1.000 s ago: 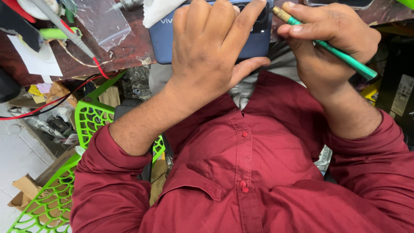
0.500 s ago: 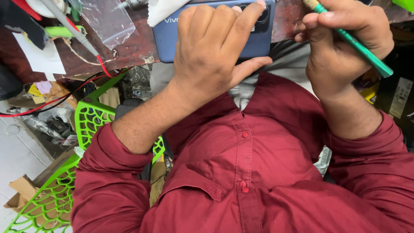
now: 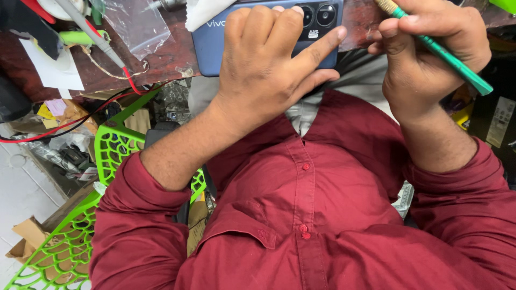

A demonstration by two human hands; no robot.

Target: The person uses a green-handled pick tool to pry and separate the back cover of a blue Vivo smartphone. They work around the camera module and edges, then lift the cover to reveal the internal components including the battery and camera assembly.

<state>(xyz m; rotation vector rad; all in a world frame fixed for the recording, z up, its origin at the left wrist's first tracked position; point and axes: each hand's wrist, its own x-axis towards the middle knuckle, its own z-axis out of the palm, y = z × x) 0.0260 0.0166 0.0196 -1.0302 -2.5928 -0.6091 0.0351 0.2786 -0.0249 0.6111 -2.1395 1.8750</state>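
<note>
A blue smartphone (image 3: 212, 45) lies back side up at the near edge of a dark brown workbench (image 3: 166, 59), its camera lenses toward the right. My left hand (image 3: 269, 70) rests flat on the phone and covers its middle, with the fingers spread over the back. My right hand (image 3: 430, 59) hovers just right of the phone and grips a thin green tool (image 3: 449, 59) like a pen; the tool's brass tip points up toward the frame's top edge. A white cloth or paper (image 3: 207, 11) lies past the phone's far left corner.
A clear plastic bag (image 3: 137, 24), a grey probe (image 3: 88, 29) and red wires (image 3: 129, 80) lie on the bench's left part. A green lattice chair (image 3: 115, 153) stands below left, with cardboard scraps (image 3: 32, 236) on the floor. My dark red shirt (image 3: 322, 215) fills the lower frame.
The view has shifted so the phone and both hands sit lower in the frame. My right hand with the green tool has moved slightly away to the right of the phone.
</note>
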